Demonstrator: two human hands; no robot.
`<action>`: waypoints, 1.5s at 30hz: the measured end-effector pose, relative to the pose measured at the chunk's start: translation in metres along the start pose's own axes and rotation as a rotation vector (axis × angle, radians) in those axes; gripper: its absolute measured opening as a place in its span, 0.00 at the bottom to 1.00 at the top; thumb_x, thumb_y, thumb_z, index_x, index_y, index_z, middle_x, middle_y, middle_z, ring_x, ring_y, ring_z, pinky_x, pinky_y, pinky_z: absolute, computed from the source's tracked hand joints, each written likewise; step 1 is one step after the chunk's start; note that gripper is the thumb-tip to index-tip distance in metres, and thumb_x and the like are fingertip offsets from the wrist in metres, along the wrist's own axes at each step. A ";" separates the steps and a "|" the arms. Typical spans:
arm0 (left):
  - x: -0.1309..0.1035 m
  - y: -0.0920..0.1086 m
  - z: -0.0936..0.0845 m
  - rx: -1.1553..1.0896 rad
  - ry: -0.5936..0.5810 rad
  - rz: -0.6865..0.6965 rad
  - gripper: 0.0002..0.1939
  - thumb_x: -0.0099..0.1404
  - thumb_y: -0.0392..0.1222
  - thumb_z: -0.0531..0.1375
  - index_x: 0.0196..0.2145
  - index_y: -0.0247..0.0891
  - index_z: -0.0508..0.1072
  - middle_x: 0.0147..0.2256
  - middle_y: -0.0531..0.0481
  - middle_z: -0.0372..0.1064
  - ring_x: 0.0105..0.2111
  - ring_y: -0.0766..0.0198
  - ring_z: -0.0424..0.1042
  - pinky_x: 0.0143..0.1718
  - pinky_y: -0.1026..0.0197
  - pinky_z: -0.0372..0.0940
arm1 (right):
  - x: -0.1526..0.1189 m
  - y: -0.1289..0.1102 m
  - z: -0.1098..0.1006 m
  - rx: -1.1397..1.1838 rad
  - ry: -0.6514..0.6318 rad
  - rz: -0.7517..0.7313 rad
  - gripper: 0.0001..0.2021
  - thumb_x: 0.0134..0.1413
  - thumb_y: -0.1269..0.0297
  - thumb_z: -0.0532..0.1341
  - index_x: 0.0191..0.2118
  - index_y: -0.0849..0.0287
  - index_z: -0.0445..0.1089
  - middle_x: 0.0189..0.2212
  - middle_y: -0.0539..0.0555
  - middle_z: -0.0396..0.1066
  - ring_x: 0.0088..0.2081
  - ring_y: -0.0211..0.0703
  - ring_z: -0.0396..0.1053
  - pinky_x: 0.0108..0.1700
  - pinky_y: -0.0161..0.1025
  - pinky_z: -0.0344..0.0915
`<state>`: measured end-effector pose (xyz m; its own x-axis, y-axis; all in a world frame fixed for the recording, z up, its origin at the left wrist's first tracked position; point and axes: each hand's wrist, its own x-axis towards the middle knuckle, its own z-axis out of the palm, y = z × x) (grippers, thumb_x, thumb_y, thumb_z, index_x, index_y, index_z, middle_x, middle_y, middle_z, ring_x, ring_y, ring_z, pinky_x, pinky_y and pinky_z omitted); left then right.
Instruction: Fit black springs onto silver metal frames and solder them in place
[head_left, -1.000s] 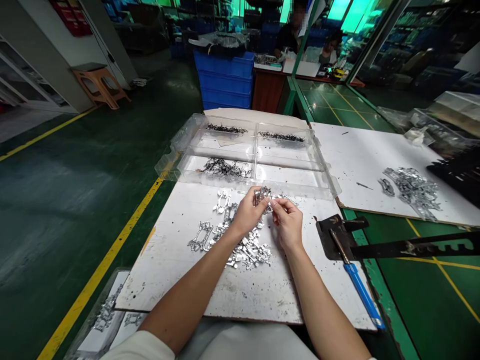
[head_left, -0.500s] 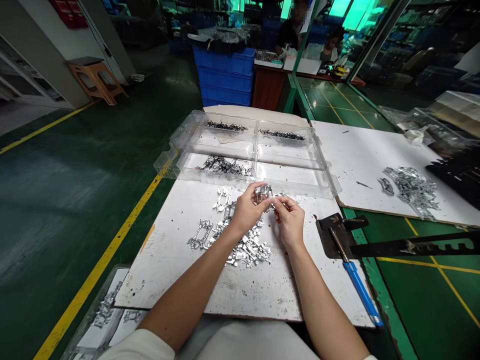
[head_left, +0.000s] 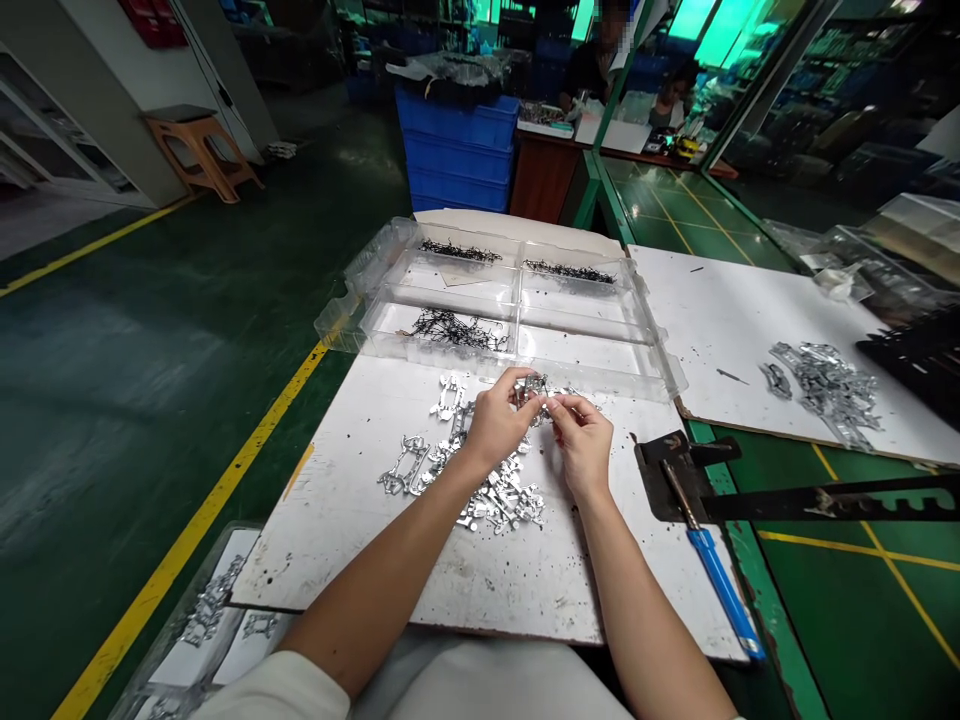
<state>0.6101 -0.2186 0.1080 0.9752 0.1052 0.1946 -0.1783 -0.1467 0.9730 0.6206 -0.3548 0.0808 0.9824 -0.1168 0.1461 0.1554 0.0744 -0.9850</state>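
My left hand (head_left: 498, 418) grips a small silvery metal frame (head_left: 534, 386) between thumb and fingers, over the white board (head_left: 360, 560). From the right, my right hand (head_left: 583, 440) pinches at the near edge of that frame; its fingertips are pressed together and touch or nearly touch my left thumb. Whether a small part sits between them is too small to tell. Below and left of the hands lies a pile of silvery metal parts (head_left: 502, 495). Beyond the hands, a clear plastic tray (head_left: 517, 310) holds heaps of thin black pieces (head_left: 454, 328) in several compartments.
A blue-handled tool (head_left: 724, 590) lies at the board's right edge beside a black metal bracket (head_left: 671, 475). More metal parts (head_left: 829, 390) lie on the right-hand board. Stacked blue crates (head_left: 459, 150) stand behind the tray. Two people sit at the far bench. An orange stool (head_left: 202, 150) stands far left.
The whole view has shifted slightly. Both hands stay at the metal frame, with only slight movement of the fingers.
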 end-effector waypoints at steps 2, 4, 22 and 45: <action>0.000 0.000 -0.001 0.021 -0.006 0.004 0.20 0.62 0.49 0.66 0.50 0.41 0.74 0.32 0.50 0.73 0.27 0.65 0.70 0.27 0.65 0.63 | 0.000 0.002 -0.001 -0.052 0.015 -0.061 0.17 0.49 0.49 0.69 0.34 0.59 0.75 0.21 0.46 0.60 0.23 0.35 0.53 0.26 0.35 0.52; -0.001 0.000 -0.001 0.029 -0.007 0.014 0.19 0.62 0.50 0.65 0.49 0.41 0.74 0.32 0.50 0.73 0.26 0.65 0.70 0.26 0.65 0.63 | 0.000 0.003 -0.001 -0.115 0.037 -0.145 0.15 0.52 0.51 0.68 0.34 0.59 0.75 0.25 0.48 0.64 0.26 0.36 0.56 0.29 0.36 0.55; 0.008 -0.006 0.001 -0.252 0.169 0.028 0.19 0.62 0.54 0.65 0.42 0.37 0.70 0.27 0.53 0.70 0.20 0.70 0.67 0.18 0.70 0.64 | -0.001 -0.008 -0.002 -0.123 -0.129 -0.263 0.11 0.56 0.54 0.66 0.39 0.54 0.78 0.37 0.54 0.69 0.32 0.40 0.65 0.30 0.39 0.61; 0.005 -0.008 0.003 -0.184 0.169 0.057 0.17 0.63 0.53 0.64 0.43 0.39 0.70 0.28 0.54 0.67 0.20 0.69 0.66 0.18 0.68 0.63 | 0.000 -0.002 -0.001 -0.150 -0.145 -0.193 0.09 0.53 0.57 0.68 0.34 0.56 0.72 0.32 0.49 0.66 0.27 0.37 0.61 0.32 0.38 0.59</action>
<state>0.6169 -0.2196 0.1012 0.9298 0.2671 0.2532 -0.2688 0.0231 0.9629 0.6200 -0.3563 0.0824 0.9425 0.0290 0.3330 0.3343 -0.0838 -0.9387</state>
